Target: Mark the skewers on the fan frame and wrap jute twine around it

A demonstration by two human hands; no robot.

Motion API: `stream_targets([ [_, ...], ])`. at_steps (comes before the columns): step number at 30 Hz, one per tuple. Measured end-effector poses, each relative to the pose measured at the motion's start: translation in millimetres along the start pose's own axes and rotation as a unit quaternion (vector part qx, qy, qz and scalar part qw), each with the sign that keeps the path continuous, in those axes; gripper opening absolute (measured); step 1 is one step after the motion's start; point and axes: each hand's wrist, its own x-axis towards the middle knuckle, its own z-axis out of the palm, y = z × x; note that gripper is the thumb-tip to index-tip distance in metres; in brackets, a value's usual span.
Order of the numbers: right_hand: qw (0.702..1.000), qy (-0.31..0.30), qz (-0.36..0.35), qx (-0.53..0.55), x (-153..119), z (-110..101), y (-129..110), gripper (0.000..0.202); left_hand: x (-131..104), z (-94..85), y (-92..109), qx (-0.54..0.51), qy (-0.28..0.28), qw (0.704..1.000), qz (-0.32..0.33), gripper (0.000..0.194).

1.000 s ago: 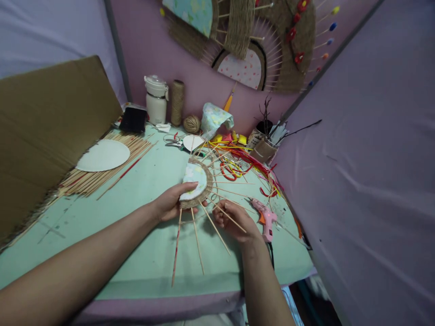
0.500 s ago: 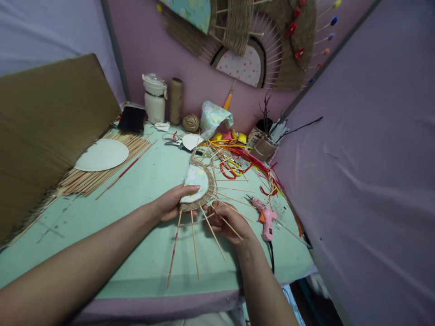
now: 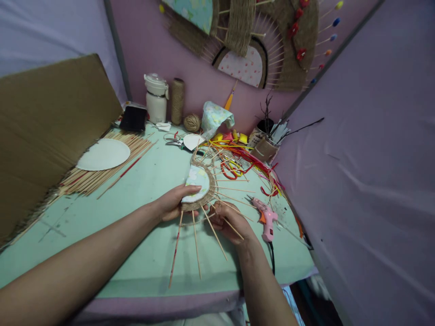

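Note:
My left hand (image 3: 174, 202) is closed on a half-round craft piece (image 3: 200, 179), its thumb on the floral fabric face and its other fingers mostly underneath. Brown twine is wound along the curved edge, and thin wooden sticks (image 3: 214, 232) fan out from it. At the lower right of the rim, my right hand (image 3: 228, 221) has its fingers pinched together among the sticks. A strand of twine (image 3: 195, 222) runs from those fingers below the piece toward the left. The right fingertips are partly hidden.
A pink glue gun (image 3: 267, 219) lies right of my right hand. Behind the piece are pliers (image 3: 183, 145), coloured pipe cleaners (image 3: 238, 156) and a twine ball (image 3: 192, 122). Wooden sticks (image 3: 136, 156) and a white oval (image 3: 103, 155) lie at left beside a cardboard sheet (image 3: 57, 131).
The whole view has shifted slightly. Both hands keep nearly the same hold on the craft piece and the twine.

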Motion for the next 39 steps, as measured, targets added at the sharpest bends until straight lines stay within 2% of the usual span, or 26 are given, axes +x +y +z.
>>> stream_targets([
  [4, 1.000, -0.017, -0.002, 0.014, -1, 1, -1, 0.019, -2, 1.8, 2, -0.015, 0.021, 1.000, -0.008, 0.017],
  [10, 0.999, -0.035, 0.000, 0.029, 0, -3, -1, 0.026, -1, -0.1, 2, -0.023, 0.025, 0.999, -0.010, 0.017],
  [18, 1.000, -0.007, -0.001, 0.025, -1, 0, -2, 0.018, 0, -1.5, 0, -0.007, 0.014, 1.000, -0.004, 0.018],
  [25, 1.000, -0.017, -0.015, 0.014, 0, 0, 0, 0.009, 1, -2.5, -2, 0.006, 0.008, 1.000, 0.005, 0.020],
  [29, 1.000, -0.013, -0.019, 0.015, -1, 0, -1, 0.018, 0, -2.1, 2, -0.020, 0.022, 1.000, -0.005, 0.018],
  [34, 0.999, -0.039, -0.037, -0.004, -3, -3, -2, 0.031, -1, -1.5, 7, -0.065, 0.045, 0.997, 0.009, 0.016],
  [39, 0.998, -0.033, -0.055, -0.025, -4, -4, -5, 0.030, -1, -1.9, 9, -0.098, 0.066, 0.993, 0.018, 0.021],
])
